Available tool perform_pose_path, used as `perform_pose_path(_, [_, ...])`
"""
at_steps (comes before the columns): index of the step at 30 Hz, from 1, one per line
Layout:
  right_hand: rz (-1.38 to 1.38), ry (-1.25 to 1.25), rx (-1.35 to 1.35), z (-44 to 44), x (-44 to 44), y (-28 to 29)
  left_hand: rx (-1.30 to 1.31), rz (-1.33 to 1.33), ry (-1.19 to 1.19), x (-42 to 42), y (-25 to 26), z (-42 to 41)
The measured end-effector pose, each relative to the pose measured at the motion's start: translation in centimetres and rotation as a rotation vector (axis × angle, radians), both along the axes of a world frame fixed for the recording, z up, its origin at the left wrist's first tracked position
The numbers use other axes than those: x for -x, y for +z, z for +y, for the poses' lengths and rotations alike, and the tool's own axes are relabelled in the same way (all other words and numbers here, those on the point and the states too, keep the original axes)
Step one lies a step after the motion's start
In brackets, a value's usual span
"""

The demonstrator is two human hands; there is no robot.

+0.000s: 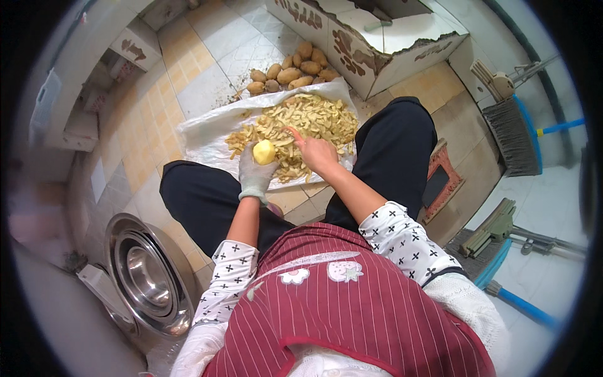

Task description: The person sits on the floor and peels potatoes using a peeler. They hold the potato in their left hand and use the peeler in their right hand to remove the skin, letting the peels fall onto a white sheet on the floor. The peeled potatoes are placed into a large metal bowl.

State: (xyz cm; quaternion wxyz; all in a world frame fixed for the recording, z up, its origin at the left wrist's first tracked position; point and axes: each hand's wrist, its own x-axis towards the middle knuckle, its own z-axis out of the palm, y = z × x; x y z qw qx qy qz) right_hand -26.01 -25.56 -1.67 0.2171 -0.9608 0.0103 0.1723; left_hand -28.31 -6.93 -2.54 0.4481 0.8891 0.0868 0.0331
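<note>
In my left hand (256, 170), which wears a pale knit glove, is a peeled yellow potato (264, 152). My bare right hand (317, 153) grips an orange-handled peeler (294, 134) just to the right of the potato, the two apart. Beneath and beyond both hands, a large heap of potato peelings (320, 115) lies on a white plastic sheet (207, 134) on the floor. Several unpeeled brown potatoes (288, 75) are piled at the far edge of the sheet. The peeler's blade is too small to make out clearly.
Nested stainless steel basins (113, 264) stand at the lower left. A tiled ledge with a broken edge (351, 61) rises behind the potatoes. To the right are brooms (513, 136), a squeeze mop (490, 228) and a red-framed object (443, 181) on the floor.
</note>
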Motion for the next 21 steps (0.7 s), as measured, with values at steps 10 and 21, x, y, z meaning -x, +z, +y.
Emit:
perform_pose_path(10, [-0.318,-0.091,-0.442,0.3,0.9,0.7,1.195,0.312,-0.128,0.0,3.1,-0.6])
perform_pose_path(21, [-0.496,0.119,-0.222,1.3,1.8,1.1,0.780,0.291,-0.085,-0.7,-0.6,0.2])
